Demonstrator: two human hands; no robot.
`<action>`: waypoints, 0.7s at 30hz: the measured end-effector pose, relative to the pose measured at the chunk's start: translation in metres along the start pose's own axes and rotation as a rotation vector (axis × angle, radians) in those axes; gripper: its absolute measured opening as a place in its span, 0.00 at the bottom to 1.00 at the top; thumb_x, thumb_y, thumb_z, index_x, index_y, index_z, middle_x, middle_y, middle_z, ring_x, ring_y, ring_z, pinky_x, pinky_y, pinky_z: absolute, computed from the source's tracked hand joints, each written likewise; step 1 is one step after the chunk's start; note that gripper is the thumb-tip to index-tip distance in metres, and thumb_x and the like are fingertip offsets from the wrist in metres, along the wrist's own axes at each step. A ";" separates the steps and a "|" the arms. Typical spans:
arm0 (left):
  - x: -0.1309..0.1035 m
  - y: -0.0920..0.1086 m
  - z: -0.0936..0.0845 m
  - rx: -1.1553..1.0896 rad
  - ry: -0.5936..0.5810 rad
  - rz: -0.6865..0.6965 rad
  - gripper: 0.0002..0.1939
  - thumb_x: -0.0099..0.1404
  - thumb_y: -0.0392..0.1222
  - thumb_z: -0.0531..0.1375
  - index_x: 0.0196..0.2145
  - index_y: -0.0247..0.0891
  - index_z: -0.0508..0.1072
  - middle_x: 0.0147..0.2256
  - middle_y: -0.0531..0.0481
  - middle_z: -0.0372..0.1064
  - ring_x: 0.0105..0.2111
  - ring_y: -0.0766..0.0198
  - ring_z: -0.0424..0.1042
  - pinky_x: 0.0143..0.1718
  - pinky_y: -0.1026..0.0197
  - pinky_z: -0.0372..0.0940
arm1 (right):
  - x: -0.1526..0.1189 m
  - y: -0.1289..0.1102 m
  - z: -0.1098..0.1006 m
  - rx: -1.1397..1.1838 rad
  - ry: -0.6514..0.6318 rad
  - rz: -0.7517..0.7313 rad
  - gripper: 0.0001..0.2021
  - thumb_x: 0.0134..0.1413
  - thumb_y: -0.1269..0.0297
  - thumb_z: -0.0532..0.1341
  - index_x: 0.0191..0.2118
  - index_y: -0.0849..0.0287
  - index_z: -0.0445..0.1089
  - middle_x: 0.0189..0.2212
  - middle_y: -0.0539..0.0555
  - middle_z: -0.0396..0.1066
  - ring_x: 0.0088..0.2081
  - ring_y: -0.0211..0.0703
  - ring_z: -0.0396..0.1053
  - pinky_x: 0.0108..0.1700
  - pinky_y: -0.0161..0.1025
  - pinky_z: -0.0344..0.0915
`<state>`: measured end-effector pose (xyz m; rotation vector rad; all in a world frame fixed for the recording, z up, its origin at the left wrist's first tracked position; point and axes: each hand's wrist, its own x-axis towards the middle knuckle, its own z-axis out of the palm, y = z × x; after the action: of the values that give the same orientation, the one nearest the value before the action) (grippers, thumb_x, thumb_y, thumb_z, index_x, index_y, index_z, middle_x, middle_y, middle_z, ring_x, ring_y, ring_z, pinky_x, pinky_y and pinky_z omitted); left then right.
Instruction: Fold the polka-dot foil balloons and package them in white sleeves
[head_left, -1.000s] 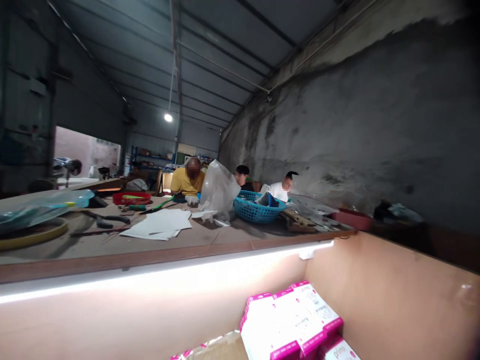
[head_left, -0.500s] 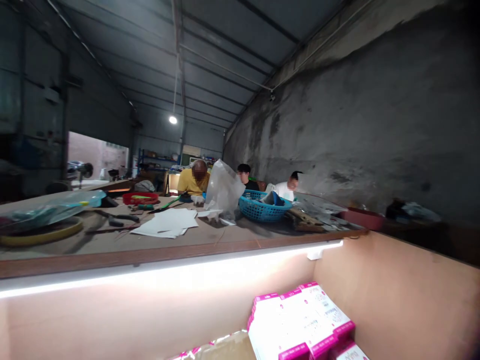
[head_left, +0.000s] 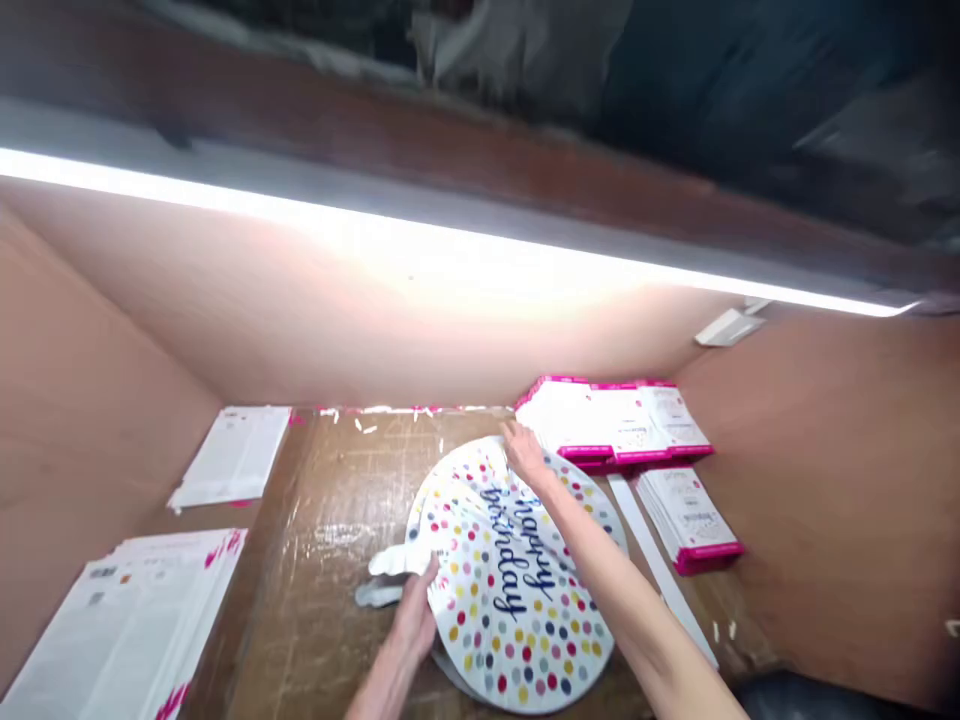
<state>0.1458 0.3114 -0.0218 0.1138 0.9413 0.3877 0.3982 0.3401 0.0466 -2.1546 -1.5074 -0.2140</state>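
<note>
A flat, round foil balloon, white with coloured dots and "happy birthday" lettering, lies on the brown work surface. Its white tail points left, and a second, greyer tail shows under it; another foil edge peeks out below. My left hand is closed on the balloon's left edge beside the tails, thumb on top. At the far edge my right hand has its fingers bent onto the foil, which wrinkles there; the fingertips are partly hidden.
Pink-and-white printed packets are stacked at the back right, with a smaller stack nearer. A white strip lies right of the balloon. White printed sheets and another pile sit left. A light tube crosses above.
The view has tipped down from the room and upper shelf to the lit work surface. Both my hands and the balloon are now in sight.
</note>
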 end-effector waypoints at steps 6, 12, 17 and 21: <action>0.022 -0.007 -0.018 -0.092 0.041 -0.048 0.23 0.66 0.33 0.58 0.58 0.25 0.66 0.48 0.32 0.75 0.50 0.45 0.74 0.55 0.48 0.66 | -0.146 0.005 0.005 0.093 -0.140 0.132 0.19 0.69 0.66 0.45 0.58 0.65 0.64 0.55 0.64 0.68 0.58 0.49 0.64 0.61 0.47 0.62; 0.001 -0.012 0.009 -0.062 0.117 0.033 0.21 0.69 0.32 0.53 0.59 0.27 0.64 0.48 0.33 0.75 0.46 0.50 0.76 0.52 0.48 0.69 | -0.272 -0.078 0.008 0.126 -0.200 0.229 0.30 0.60 0.61 0.56 0.66 0.65 0.53 0.61 0.66 0.60 0.62 0.55 0.59 0.61 0.50 0.62; -0.038 -0.019 0.024 -0.015 0.178 0.106 0.18 0.70 0.33 0.53 0.56 0.31 0.69 0.43 0.38 0.77 0.39 0.55 0.79 0.48 0.51 0.73 | -0.285 -0.121 -0.004 0.088 -0.090 0.210 0.39 0.52 0.66 0.57 0.68 0.68 0.43 0.65 0.69 0.50 0.66 0.59 0.50 0.61 0.57 0.60; -0.055 -0.014 0.022 0.011 0.279 0.119 0.18 0.70 0.30 0.51 0.56 0.32 0.69 0.39 0.40 0.78 0.32 0.61 0.78 0.43 0.56 0.75 | -0.310 -0.117 -0.024 0.114 -0.144 0.153 0.43 0.50 0.59 0.60 0.68 0.70 0.44 0.66 0.70 0.49 0.67 0.63 0.48 0.61 0.61 0.59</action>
<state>0.1384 0.2799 0.0294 0.1281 1.2155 0.5180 0.1787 0.1006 -0.0207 -2.2207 -1.3862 0.0792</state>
